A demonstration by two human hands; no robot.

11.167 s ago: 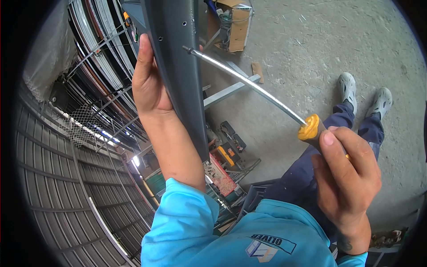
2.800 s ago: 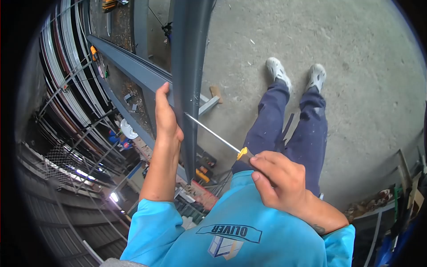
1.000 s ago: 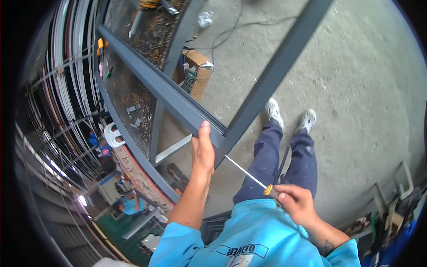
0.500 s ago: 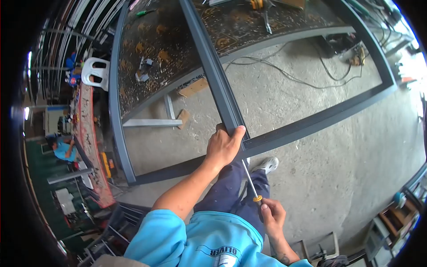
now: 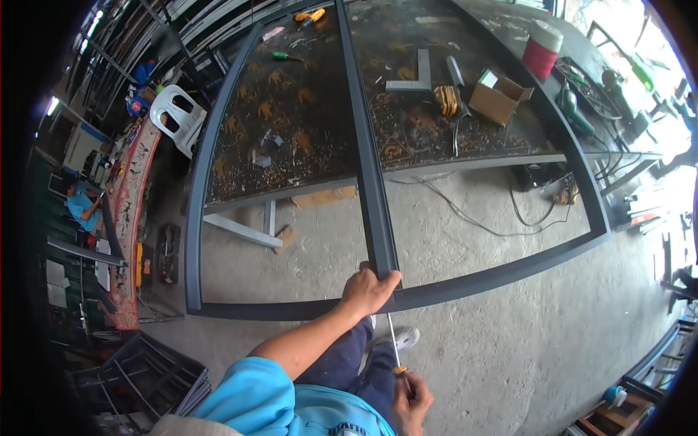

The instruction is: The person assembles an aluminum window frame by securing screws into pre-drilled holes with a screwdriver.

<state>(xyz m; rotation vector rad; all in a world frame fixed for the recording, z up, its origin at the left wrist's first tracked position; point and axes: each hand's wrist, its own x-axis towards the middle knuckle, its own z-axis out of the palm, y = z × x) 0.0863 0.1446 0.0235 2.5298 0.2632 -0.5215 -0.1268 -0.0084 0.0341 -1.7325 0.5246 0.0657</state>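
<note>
My left hand (image 5: 368, 292) is closed round the lower end of the middle bar of a large dark grey metal frame (image 5: 373, 196), with the thumb lying along the bar. It sits where the bar meets the near rail (image 5: 494, 282). Below the rail, my right hand (image 5: 413, 401) is wrapped round the handle of a long screwdriver (image 5: 394, 343). A yellow collar shows above my fingers, and the thin shaft points up to the underside of that joint. Its tip is hidden behind the rail.
The frame rests on a dark worktable (image 5: 313, 145). On it lie a yellow cordless drill (image 5: 449, 102), a metal square (image 5: 418, 76), a cardboard box (image 5: 498, 100) and a green-handled screwdriver (image 5: 283, 56). Cables (image 5: 465, 214) cross the floor. A co-worker (image 5: 83, 207) is at far left.
The camera has tilted up, bringing more of the worktable into view. Both hands keep their hold, the left on the frame and the right on the screwdriver.
</note>
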